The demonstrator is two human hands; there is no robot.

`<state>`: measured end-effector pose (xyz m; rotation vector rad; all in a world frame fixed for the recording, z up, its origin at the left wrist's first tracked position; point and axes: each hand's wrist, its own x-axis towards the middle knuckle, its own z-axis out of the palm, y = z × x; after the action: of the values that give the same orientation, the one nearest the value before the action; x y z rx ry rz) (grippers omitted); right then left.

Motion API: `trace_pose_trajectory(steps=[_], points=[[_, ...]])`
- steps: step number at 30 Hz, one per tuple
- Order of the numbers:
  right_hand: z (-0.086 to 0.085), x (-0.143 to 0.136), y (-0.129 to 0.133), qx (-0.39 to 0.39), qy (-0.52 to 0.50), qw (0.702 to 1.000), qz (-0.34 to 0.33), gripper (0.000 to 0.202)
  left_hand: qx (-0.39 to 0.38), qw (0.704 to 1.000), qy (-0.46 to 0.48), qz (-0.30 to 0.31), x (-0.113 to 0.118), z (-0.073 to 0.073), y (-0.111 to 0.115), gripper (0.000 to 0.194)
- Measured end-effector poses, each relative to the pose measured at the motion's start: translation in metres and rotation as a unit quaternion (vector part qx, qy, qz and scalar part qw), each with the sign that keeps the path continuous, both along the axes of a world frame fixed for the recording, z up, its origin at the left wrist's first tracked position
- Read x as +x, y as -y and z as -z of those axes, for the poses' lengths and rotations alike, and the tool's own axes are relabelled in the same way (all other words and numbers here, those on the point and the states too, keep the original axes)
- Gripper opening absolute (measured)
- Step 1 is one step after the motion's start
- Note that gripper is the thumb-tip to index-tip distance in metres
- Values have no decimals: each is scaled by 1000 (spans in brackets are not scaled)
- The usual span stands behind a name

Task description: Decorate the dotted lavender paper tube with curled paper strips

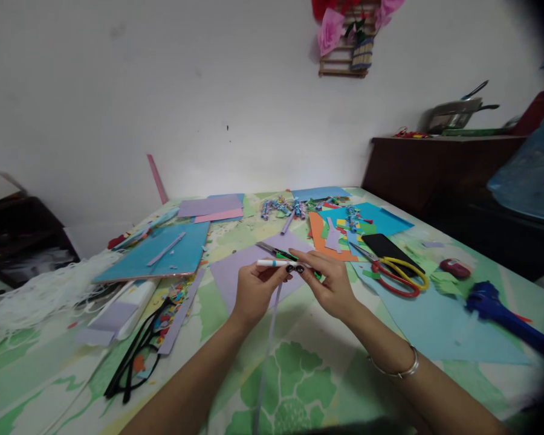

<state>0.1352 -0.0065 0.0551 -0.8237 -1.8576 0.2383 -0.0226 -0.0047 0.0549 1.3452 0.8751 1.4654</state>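
Pinching the blue-banded white rod [266, 263] crosswise between left hand [257, 291] and right hand [333, 283], we have the paper strip [270, 332] running roughly perpendicular toward us.

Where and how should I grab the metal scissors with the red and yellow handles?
Grip the scissors by their looped handles, probably best from the near right: the loops face that way, while the metal blades point away to the left. The yellow loop seems to overlap the flat black phone, so come down from above.
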Motion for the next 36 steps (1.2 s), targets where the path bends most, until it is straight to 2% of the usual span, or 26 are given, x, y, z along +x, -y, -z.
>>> trace_pose_trajectory(steps=[4, 8, 15, 19, 22, 25, 32, 36], points=[[-2, 0, 1, -102, -52, 993, 4, 23, 60, 997, -54, 1, -1, 2, 1, 17], [-4, 0, 0, -176, -73, 982, -9, 26, 106, 991, -74, 18, -2, 3, 2, 13], [-9, -2, -1, -232, -113, 964, -61, 29, 134, 987, -85, 2, -2, -3, 4, 13], [-7, -3, -2, -258, -148, 952, -66, 33, 151, 983, -106, -13, -3, 0, 3, 12], [-3, -4, -2, -254, -168, 950, -65, 32, 157, 978, -131, -45, -3, 7, 1, 10], [-1, -6, -2, -229, -154, 960, -39, 29, 136, 981, -121, -63, -1, 11, 0, 10], [-1, -8, 1, -172, -88, 981, 22, 28, 64, 997, -44, -11, 5, 3, 7, 13], [3, -7, 0, -77, -7, 993, 92, 27, 47, 998, -34, 7, 5, 1, 8, 15]])
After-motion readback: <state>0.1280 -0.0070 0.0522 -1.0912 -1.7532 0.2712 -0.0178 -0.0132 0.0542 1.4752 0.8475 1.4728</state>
